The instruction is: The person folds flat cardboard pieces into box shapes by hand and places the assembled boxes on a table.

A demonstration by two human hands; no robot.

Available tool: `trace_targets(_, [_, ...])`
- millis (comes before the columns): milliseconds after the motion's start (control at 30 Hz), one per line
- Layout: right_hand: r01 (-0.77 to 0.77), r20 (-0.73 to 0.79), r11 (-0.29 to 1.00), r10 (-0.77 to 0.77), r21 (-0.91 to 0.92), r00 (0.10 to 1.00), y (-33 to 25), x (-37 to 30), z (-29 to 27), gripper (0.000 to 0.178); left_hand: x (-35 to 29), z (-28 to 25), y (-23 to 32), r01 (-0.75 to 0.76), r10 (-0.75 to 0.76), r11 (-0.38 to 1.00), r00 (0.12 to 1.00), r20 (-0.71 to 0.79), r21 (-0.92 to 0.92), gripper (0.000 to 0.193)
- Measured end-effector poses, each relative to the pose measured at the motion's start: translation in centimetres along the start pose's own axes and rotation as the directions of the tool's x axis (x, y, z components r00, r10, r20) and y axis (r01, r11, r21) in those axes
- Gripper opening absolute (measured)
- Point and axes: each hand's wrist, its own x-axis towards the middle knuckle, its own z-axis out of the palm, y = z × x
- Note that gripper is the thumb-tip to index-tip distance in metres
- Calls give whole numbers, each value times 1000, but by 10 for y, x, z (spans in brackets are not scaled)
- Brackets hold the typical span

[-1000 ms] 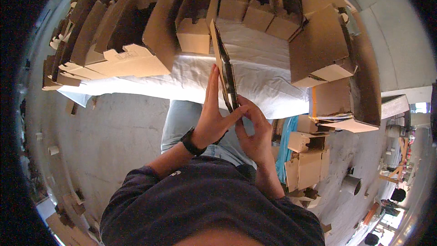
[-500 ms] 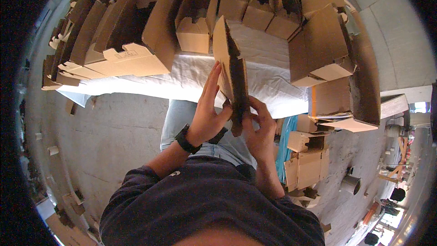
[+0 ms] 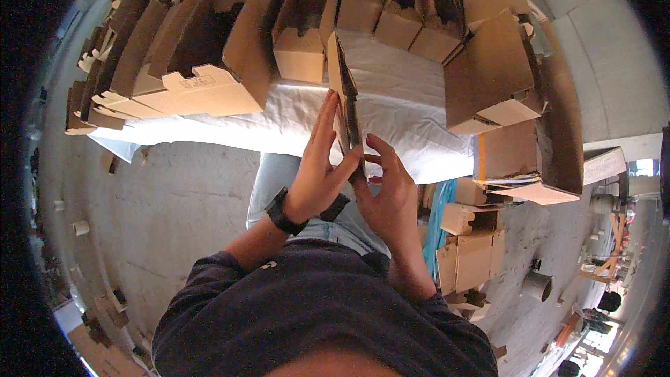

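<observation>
A folded cardboard box (image 3: 341, 91) stands on edge in front of me, seen almost edge-on as a narrow strip. My left hand (image 3: 315, 174) lies along its left side, fingers straight and together, with the thumb across its near end; a dark watch is on that wrist. On the other side, my right hand (image 3: 387, 192) has its thumb at the near lower end of the cardboard. The right fingers are bent and spread, close to the right face. Behind the box is a table covered with a white cloth (image 3: 398, 91).
Open-front cardboard bins (image 3: 300, 59) line the table's back and left side. Larger cardboard boxes (image 3: 488, 77) stand at the right. Below them, beside a blue plastic sheet (image 3: 438, 220), are more cardboard boxes (image 3: 471, 258). A grey cylindrical container (image 3: 537, 284) sits on the concrete floor.
The cardboard has closed from a wider, gaping shape to a thin strip. My right hand has shifted left with it, its fingers now raised more; my left hand is nearly where it was.
</observation>
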Motion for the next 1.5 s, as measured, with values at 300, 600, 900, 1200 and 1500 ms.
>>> trace_targets(300, [-35,-43,999,37,36,998,16,-1,4,43,-4,-3,2,47,-48,999,998,46,17,80])
trace_targets(600, [-37,-172,997,25,-64,985,23,-6,3,35,-5,-11,19,80,-81,996,996,36,30,85])
trace_targets(900, [33,-533,998,2,56,846,36,-5,-16,45,-11,-15,50,-268,222,890,961,164,369,82])
trace_targets(1200, [-38,-309,933,156,357,938,56,-3,-12,73,-4,-16,29,-213,185,903,977,109,373,65])
trace_targets(1500, [116,-411,826,149,552,899,56,-1,-11,87,8,-16,20,-141,152,944,988,-15,298,55])
